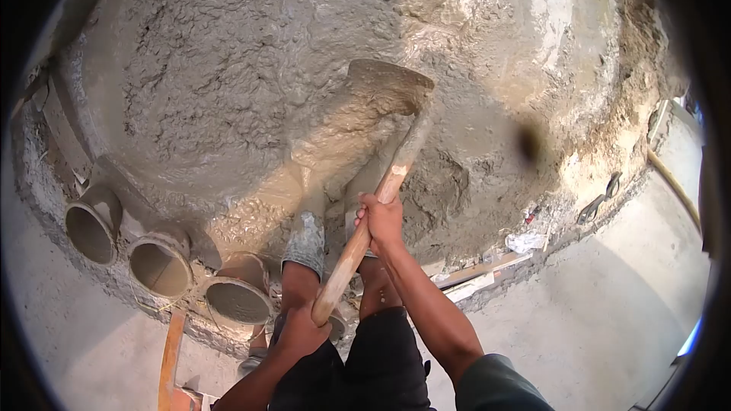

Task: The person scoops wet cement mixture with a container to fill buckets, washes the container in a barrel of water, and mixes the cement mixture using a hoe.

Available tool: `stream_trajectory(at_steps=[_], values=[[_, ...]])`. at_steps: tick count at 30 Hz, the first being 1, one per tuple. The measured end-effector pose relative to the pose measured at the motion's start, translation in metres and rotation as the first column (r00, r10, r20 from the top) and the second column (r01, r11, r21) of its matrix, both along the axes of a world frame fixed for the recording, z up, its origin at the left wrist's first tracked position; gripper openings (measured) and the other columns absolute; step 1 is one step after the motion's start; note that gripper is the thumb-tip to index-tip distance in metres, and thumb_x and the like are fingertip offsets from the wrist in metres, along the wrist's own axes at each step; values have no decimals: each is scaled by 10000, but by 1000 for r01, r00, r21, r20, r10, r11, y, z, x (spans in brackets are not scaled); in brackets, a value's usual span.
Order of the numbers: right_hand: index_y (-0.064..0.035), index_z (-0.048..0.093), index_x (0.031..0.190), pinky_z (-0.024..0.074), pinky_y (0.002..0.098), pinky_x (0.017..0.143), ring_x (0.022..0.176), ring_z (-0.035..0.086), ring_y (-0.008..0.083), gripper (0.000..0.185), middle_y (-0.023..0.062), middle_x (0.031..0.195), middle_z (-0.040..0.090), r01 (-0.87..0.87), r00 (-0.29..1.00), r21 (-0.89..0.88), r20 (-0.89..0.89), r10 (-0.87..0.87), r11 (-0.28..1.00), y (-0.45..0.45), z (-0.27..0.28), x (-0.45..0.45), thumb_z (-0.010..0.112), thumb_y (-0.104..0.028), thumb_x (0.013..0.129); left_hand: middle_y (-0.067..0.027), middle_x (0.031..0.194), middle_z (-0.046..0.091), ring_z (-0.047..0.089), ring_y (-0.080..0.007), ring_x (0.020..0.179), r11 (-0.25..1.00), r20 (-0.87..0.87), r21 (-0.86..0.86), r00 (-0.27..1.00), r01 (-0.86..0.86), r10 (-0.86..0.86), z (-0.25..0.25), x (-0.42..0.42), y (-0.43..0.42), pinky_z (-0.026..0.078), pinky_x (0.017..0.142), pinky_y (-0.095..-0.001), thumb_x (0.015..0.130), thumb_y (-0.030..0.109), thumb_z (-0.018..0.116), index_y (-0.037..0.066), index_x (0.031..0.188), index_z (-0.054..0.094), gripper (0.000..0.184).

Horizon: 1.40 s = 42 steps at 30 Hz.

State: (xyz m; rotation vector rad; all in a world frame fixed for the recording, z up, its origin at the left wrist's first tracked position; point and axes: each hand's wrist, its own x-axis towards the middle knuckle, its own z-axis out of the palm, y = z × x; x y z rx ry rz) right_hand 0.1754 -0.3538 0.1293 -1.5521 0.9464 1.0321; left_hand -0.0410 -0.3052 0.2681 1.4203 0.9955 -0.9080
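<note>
A hoe with a long wooden handle (350, 262) slants up and away from my body. Its broad blade (388, 80) is coated in grey mud and rests on or just above the wet mortar mix (228, 68); I cannot tell how deep it sits. My left hand (306, 331) is wrapped round the butt end of the handle, low in front of my shorts. Higher up the shaft, my right hand (383, 222) grips it with closed fingers. Both of my lower legs stand in the mix, and a smeared boot top (306, 240) shows beside the handle.
Several mud-caked buckets, including one bucket (240, 301), line the left near rim. A wooden board (171, 361) lies below them. Along the right edge are wood strips (483, 274), a crumpled white scrap (525, 241) and a dark strap (598, 202). Pale concrete floor (594, 320) surrounds the pit.
</note>
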Motion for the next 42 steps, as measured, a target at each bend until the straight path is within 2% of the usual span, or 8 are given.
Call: stream_trajectory(at_steps=[8, 12, 18, 24, 28, 30, 36, 42], values=[[26, 527, 965, 563, 326, 612, 649, 607, 207, 171, 114, 808, 588, -162, 878, 137, 473, 79, 977, -22, -99, 368, 618, -107, 906, -275, 923, 690, 680, -420, 918, 994, 442, 16, 893, -107, 89, -154, 339, 11, 553, 813, -473, 774, 119, 679, -51, 1060, 616, 339], [27, 503, 1045, 570, 357, 605, 634, 605, 231, 309, 116, 828, 582, -321, 844, -199, 384, 375, 926, -33, -137, 452, 577, -264, 970, -163, 664, 671, 667, -239, 519, 963, 296, -232, 934, -135, 202, -182, 459, -3, 536, 499, -363, 772, 94, 634, -54, 955, 658, 236], [93, 507, 1150, 529, 404, 467, 576, 660, 251, 442, 150, 807, 652, -473, 719, -656, 98, 688, 588, -75, -152, 331, 512, -311, 970, -142, 690, 674, 650, -222, 478, 957, 248, -283, 960, -56, 130, -172, 336, -31, 540, 427, -347, 794, 57, 632, -88, 1005, 629, 256], [143, 318, 1179, 571, 408, 535, 577, 686, 292, 555, 222, 836, 652, -500, 738, -638, 39, 673, 585, -74, -102, 149, 534, -321, 967, -164, 657, 659, 648, -246, 475, 940, 255, -313, 942, -134, 219, -162, 155, -51, 515, 444, -373, 759, 116, 670, -77, 1051, 603, 356], [84, 383, 1178, 567, 404, 531, 616, 670, 289, 451, 203, 853, 605, -280, 942, -410, 55, 331, 868, -49, -91, 16, 589, -233, 933, -168, 673, 670, 668, -268, 505, 963, -65, -268, 997, 29, -48, -66, 89, 37, 525, 471, -375, 757, 127, 680, -53, 1042, 608, 345], [40, 492, 1033, 565, 401, 541, 614, 641, 261, 261, 156, 794, 593, -45, 994, -256, -103, 19, 966, -21, -60, -20, 591, -162, 900, -145, 661, 658, 655, -239, 492, 970, 147, -38, 962, 239, -231, -65, 26, 48, 521, 451, -366, 767, 115, 681, -46, 1053, 598, 338], [-39, 514, 831, 523, 364, 506, 554, 546, 199, 84, 79, 691, 523, 325, 925, 3, -210, -317, 946, 5, -42, -151, 579, -90, 850, -144, 732, 657, 661, -211, 558, 953, -360, -301, 925, 7, -120, 23, -29, 112, 551, 517, -362, 760, 72, 695, -37, 1098, 587, 371], [-50, 461, 881, 504, 357, 485, 548, 533, 195, 102, 68, 692, 492, 423, 905, -48, -35, -424, 905, -2, 29, -86, 557, -77, 859, -253, 887, 681, 687, -413, 884, 959, 44, -150, 970, 241, -237, -4, -32, 99, 537, 784, -435, 718, 123, 720, -35, 1056, 630, 384]])
